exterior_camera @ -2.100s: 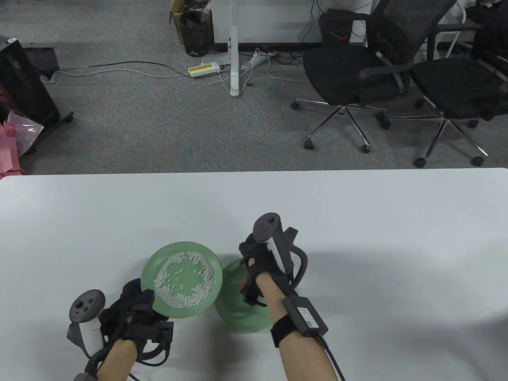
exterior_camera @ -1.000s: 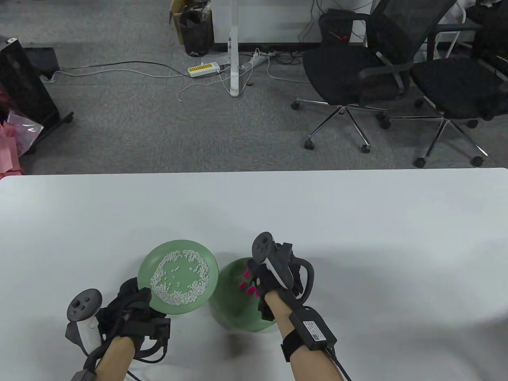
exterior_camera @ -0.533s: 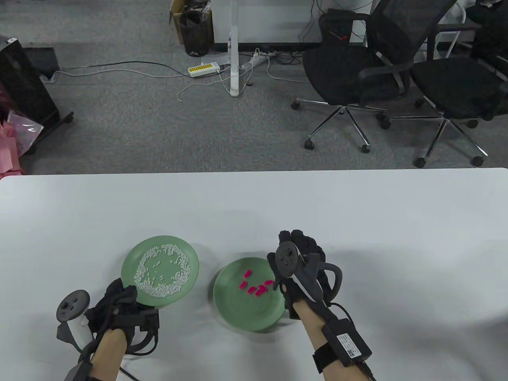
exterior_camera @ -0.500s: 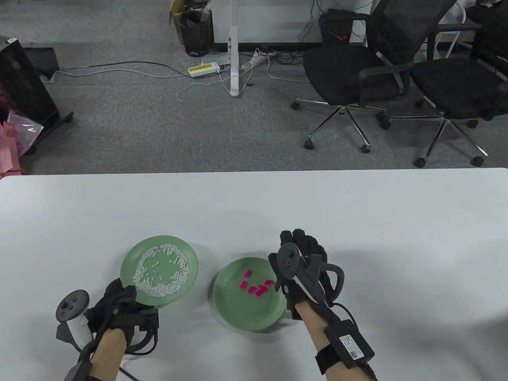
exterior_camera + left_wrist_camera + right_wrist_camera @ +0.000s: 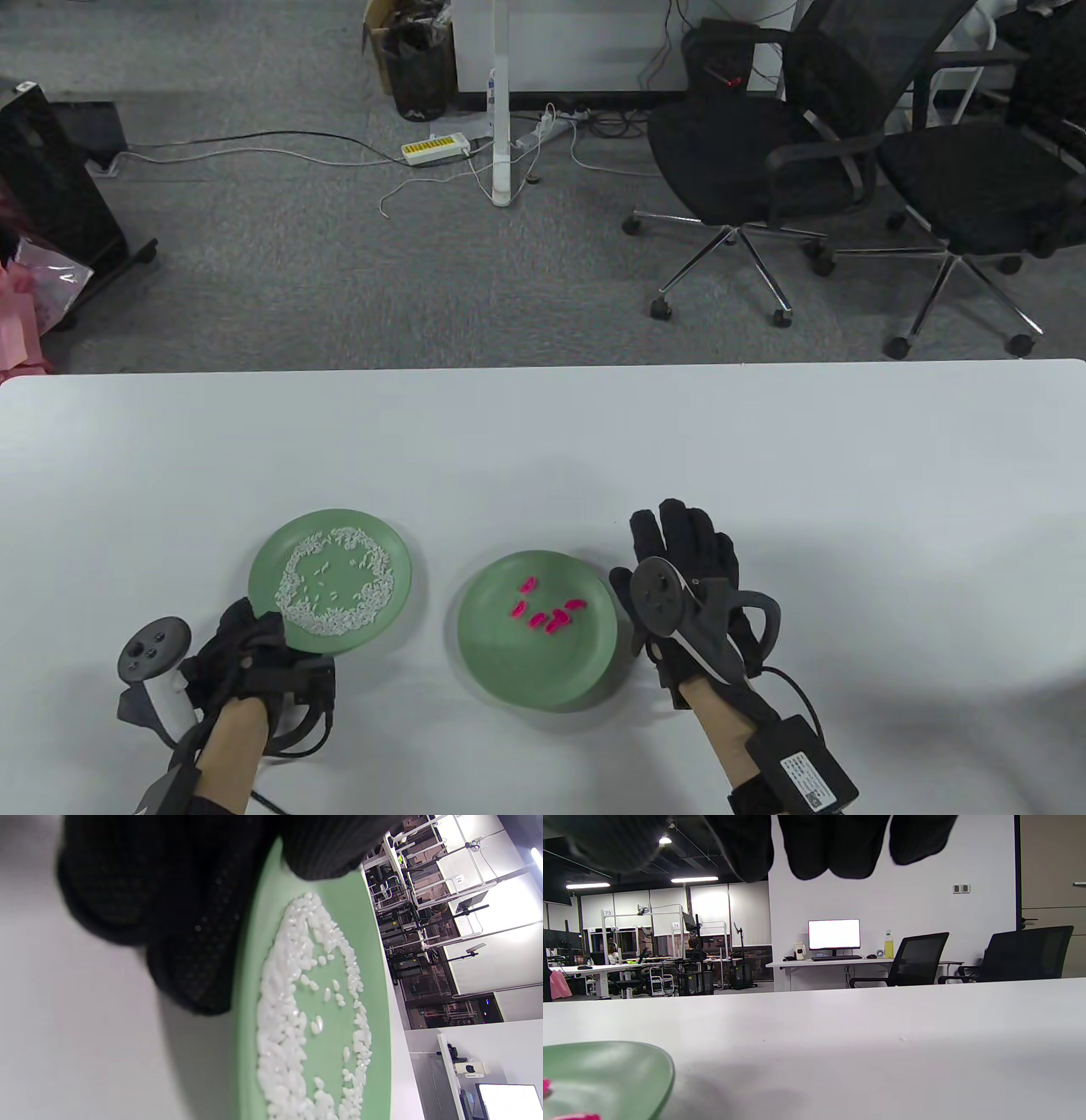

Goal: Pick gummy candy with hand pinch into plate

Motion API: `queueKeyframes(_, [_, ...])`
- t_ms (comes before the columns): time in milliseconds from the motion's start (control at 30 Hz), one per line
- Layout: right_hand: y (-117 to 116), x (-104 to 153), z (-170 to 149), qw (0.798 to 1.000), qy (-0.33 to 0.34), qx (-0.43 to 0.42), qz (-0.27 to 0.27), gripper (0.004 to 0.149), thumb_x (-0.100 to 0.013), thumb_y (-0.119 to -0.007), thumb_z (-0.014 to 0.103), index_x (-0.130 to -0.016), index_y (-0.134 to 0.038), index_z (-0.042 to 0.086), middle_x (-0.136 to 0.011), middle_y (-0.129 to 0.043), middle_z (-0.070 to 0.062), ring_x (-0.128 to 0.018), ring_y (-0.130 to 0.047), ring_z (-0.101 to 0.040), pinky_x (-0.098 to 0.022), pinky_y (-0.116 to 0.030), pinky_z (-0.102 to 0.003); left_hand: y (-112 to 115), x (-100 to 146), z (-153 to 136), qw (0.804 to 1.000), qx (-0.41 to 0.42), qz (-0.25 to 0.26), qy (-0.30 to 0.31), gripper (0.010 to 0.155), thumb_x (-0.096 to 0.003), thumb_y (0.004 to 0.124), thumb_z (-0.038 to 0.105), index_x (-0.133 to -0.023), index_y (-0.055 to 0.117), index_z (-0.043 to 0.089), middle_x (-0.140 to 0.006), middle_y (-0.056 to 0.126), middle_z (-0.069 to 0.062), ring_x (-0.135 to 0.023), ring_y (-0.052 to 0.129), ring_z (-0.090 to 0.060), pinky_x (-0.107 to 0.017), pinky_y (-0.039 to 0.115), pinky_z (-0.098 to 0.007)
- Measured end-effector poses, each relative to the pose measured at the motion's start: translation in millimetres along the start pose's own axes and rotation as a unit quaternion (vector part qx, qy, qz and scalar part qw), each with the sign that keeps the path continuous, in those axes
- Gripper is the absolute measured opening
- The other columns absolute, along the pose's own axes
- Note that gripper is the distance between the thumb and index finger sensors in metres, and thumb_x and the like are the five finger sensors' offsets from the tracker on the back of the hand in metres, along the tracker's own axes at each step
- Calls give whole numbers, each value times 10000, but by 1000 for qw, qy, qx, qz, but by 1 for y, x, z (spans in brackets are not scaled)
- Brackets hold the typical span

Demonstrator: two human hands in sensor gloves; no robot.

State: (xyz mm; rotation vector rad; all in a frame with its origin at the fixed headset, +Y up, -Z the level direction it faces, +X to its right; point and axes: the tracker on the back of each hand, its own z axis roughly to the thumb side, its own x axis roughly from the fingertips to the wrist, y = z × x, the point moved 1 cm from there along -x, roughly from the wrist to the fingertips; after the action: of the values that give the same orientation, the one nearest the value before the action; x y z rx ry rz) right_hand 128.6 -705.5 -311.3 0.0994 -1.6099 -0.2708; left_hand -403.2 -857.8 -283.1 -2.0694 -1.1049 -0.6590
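My gloves (image 5: 691,552) are black knit cloth, matt and faintly dotted. Both green plates (image 5: 534,671) look smooth with a soft sheen. The pink candy (image 5: 547,615) looks glossy. The white surface (image 5: 543,441) is smooth and matt.

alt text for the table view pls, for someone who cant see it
Two gloved hands at a white table with two green plates: the left hand grips the near rim of the left plate, which holds a ring of white grains. The right hand, fingers spread, rests just right of the right plate, which holds pink gummy candies.
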Motion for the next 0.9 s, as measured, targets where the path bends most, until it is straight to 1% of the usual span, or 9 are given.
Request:
queueKeyframes(167, [-4,2,-12,1000,-5,5,7,749,-344,-726,607,-1036,-594,354,-1173,-523,9,-1091,-548,-332,-774,-501,-563,-6,2,6,997,-59,39,24,648,-428,824,318,-1023,662,116,-826,938,-133,-343,1172,-264,-246,1003,-340])
queueKeyframes(333, [-8,5,-24,1000,-12,7,9,755,-343,-721,607,-1039,-583,348,-1174,-513,5,-1091,-537,-335,-774,-493,-562,-11,6,19,987,-138,66,48,707,-430,824,402,-1041,632,102,-859,902,-164,-367,1162,-290,-258,995,-360])
queueKeyframes(467, [-10,7,-29,1000,-14,8,13,772,-343,-711,612,-1048,-551,341,-1177,-494,9,-1096,-521,-331,-776,-484,-558,-11,19,35,965,-236,88,74,747,-427,782,507,-1053,631,128,-900,868,-168,-391,1148,-305,-273,978,-372])
queueKeyframes(567, [-9,8,-32,1000,-14,5,10,781,-342,-703,614,-1052,-529,340,-1181,-475,11,-1099,-505,-329,-778,-473,-553,-7,42,54,928,-323,134,128,761,-421,756,565,-1053,647,154,-933,839,-155,-447,1121,-331,-315,953,-391])
queueKeyframes(600, [-10,8,-32,1000,-14,5,8,784,-343,-698,616,-1055,-519,340,-1182,-469,12,-1100,-500,-328,-778,-469,-551,-4,56,65,908,-353,158,163,759,-422,751,570,-1056,646,165,-955,817,-149,-518,1090,-360,-364,931,-415])
queueKeyframes(667, [-11,8,-34,1000,-12,5,9,798,-342,-688,620,-1061,-487,336,-1186,-445,10,-1103,-481,-329,-779,-458,-546,4,79,81,877,-388,174,223,758,-428,733,577,-1073,615,198,-1035,725,-126,-779,936,-432,-540,831,-503])
queueKeyframes(700, [-13,8,-34,1000,-9,4,13,803,-341,-684,621,-1063,-479,337,-1187,-438,11,-1105,-473,-327,-781,-452,-545,11,99,92,862,-396,178,263,763,-430,726,576,-1086,586,214,-1080,670,-99,-896,837,-452,-623,760,-543])
queueKeyframes(767, [-14,9,-34,1000,-7,3,14,811,-342,-677,622,-1066,-456,331,-1190,-414,11,-1108,-454,-328,-781,-439,-540,22,125,106,843,-397,158,327,766,-433,719,575,-1105,535,257,-1166,512,-57,-1074,590,-446,-735,578,-603])
queueKeyframes(900, [-16,10,-33,1000,3,7,18,827,-342,-659,628,-1072,-409,331,-1194,-376,12,-1114,-420,-323,-786,-411,-532,45,165,123,798,-407,119,429,801,-426,697,597,-1121,413,319,-1203,358,20,-1157,375,-363,-785,415,-595])
